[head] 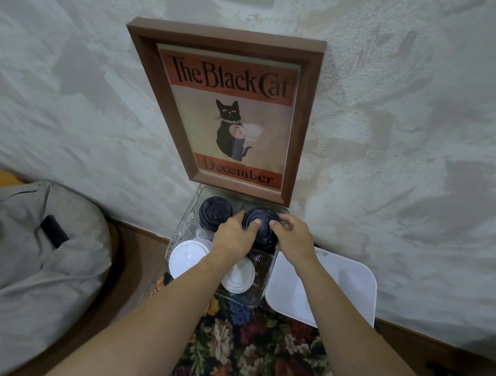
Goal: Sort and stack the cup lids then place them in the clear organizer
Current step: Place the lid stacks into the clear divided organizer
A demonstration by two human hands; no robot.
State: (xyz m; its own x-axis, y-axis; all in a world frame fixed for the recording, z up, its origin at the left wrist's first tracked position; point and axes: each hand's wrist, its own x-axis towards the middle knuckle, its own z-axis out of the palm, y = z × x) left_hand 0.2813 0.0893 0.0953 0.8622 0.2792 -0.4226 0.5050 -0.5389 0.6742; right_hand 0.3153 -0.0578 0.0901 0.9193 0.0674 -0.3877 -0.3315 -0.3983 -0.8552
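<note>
Cup lids stand in four piles in the clear organizer [260,298], two black and two white; how many lids each pile holds I cannot count. From my head camera, both my hands are on one black pile [261,232] at the back right compartment. My left hand [235,236] curls round its left edge with the thumb lying on top. My right hand [292,239] pinches its right rim, thumb tip on the top and the other fingers bent round the far side. Whether this pile rests on the bottom I cannot tell. The other black pile [215,213] sits just beside it, back left. One white pile [187,258] is front left, partly under my left forearm, and the second white pile [238,278] is front right, between my forearms. One white tray [337,289] lies just right of the organizer. One framed cat poster [219,108] leans on the wall behind. One grey bag [27,247] slumps at the left, and a floral cloth [250,352] lies below my arms
</note>
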